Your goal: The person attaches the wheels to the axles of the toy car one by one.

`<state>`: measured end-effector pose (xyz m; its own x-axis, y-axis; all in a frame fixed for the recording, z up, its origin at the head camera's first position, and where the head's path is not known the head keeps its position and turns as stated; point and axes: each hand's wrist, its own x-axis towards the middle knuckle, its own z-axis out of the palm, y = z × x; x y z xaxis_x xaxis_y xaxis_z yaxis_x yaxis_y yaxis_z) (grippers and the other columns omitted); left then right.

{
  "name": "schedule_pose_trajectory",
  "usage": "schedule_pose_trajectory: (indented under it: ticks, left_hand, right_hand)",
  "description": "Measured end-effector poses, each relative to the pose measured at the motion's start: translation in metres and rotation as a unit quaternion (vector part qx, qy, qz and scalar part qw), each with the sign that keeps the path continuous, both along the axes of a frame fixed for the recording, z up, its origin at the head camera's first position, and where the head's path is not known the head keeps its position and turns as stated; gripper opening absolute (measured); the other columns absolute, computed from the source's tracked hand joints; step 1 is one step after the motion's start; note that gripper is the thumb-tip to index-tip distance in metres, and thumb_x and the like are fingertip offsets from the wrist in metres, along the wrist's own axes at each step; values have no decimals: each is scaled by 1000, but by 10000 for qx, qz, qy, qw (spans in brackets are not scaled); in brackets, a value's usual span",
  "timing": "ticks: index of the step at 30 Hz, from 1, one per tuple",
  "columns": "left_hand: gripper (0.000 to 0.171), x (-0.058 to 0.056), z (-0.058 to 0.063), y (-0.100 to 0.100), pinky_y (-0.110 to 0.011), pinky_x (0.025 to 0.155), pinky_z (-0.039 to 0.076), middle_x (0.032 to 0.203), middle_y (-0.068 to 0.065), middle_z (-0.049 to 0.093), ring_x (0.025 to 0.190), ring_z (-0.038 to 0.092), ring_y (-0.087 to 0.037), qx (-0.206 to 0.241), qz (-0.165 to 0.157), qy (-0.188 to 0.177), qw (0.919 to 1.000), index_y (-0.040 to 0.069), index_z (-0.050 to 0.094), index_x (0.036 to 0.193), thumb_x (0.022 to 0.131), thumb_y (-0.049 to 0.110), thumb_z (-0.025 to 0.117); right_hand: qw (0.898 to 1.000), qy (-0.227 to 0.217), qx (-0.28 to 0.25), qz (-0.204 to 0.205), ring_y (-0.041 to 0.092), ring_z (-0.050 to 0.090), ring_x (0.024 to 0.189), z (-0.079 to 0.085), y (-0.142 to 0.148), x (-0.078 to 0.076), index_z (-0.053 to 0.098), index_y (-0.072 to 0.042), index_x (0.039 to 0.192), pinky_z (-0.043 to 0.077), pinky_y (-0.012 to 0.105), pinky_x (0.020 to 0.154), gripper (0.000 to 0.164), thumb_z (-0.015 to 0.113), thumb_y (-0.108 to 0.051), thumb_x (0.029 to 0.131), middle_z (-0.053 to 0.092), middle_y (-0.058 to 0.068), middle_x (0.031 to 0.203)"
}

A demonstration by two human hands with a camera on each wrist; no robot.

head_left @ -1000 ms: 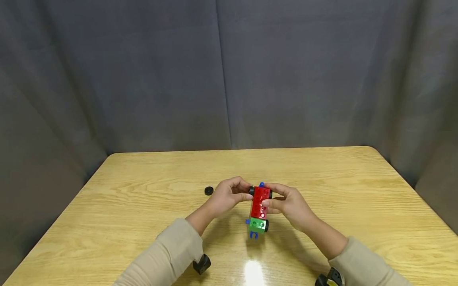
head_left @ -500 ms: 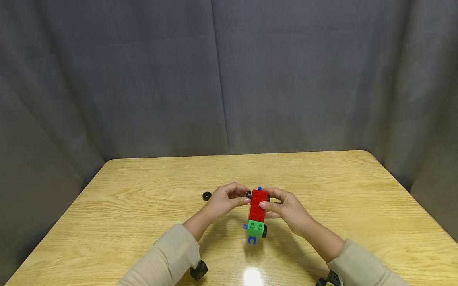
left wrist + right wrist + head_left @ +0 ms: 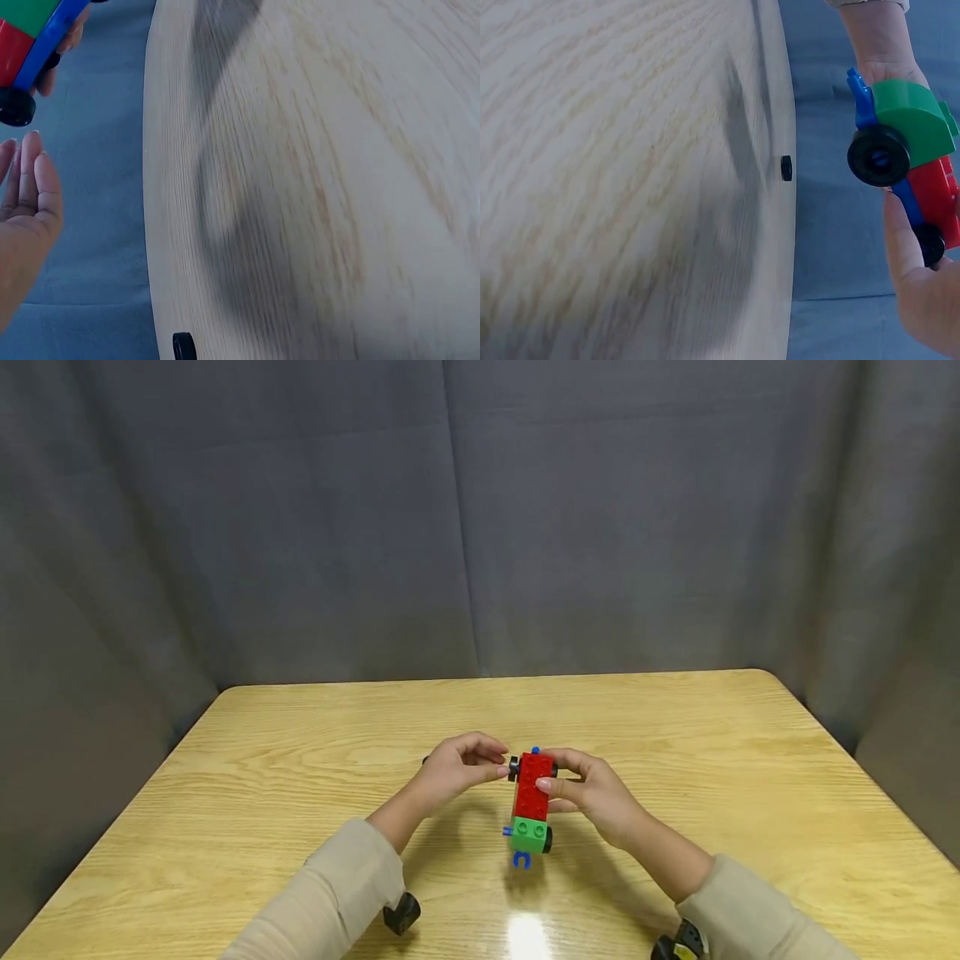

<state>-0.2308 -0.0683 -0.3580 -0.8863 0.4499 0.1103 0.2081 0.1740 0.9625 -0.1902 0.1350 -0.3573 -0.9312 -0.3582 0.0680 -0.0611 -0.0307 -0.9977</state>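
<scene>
My right hand (image 3: 606, 793) grips a toy block car (image 3: 532, 789) above the table, its thumb on the red top. The car has a red block, a green block (image 3: 911, 120) at the near end, and a blue base (image 3: 49, 43) with a hook. Black wheels sit on both sides of the far end and on the right of the green end; a bare blue axle stub (image 3: 507, 832) juts out on its left. Beside the far left wheel (image 3: 16, 106), my left hand (image 3: 450, 774) holds nothing, its fingers loosely extended and a small gap away in the left wrist view.
A loose black wheel (image 3: 786, 168) lies on the wooden table (image 3: 300, 777), mostly hidden behind the left hand in the head view. Dark wrist-worn devices (image 3: 402, 913) hang under both sleeves. Grey curtains (image 3: 337, 527) surround the table's back and sides.
My left hand has come away leftward from the far left wheel, which it was touching, and now hides most of the loose wheel. The right hand keeps its grip on the toy car.
</scene>
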Motion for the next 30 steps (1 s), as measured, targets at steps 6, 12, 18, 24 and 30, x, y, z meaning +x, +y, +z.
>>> schedule_pose_trajectory:
  ticks: [6,12,18,24,30]
  left_hand:
    - [27,-1,1,-11,-29,74,46,97,-15,56,84,54,-18,-71,180,51,9998,1,58,101,77,10,65]
    - [24,-7,5,-21,-31,75,46,98,-14,55,83,54,-18,-151,451,41,9989,1,58,100,78,9,63]
    - [22,-15,5,-31,-37,74,44,94,-6,57,82,53,-17,-495,991,49,9938,4,59,98,78,12,64]
    - [21,-21,1,-40,-40,77,43,96,-10,57,85,53,-19,-718,1329,-124,9884,3,58,98,79,10,63]
    - [25,-26,-5,-49,-39,77,44,103,-14,54,90,52,-22,-1054,1416,-178,9841,3,57,102,79,10,63]
  right_hand:
    - [10000,-14,62,59,23,57,83,-2,-4,1,37,13,120,47,41,73,49,59,-9,81,44,22,110]
    - [9998,-74,172,-21,25,57,86,-2,-1,3,33,13,123,47,38,73,51,57,-9,83,40,25,115]
    - [9997,-109,122,-154,24,58,86,-1,2,3,34,12,124,47,40,74,50,56,-7,83,39,25,115]
    - [9997,-125,126,-173,24,57,86,-1,3,4,34,12,124,47,39,74,51,57,-8,83,39,25,116]
    - [9997,-109,137,-184,25,56,88,-1,4,6,34,11,124,47,39,74,50,56,-8,84,38,25,116]
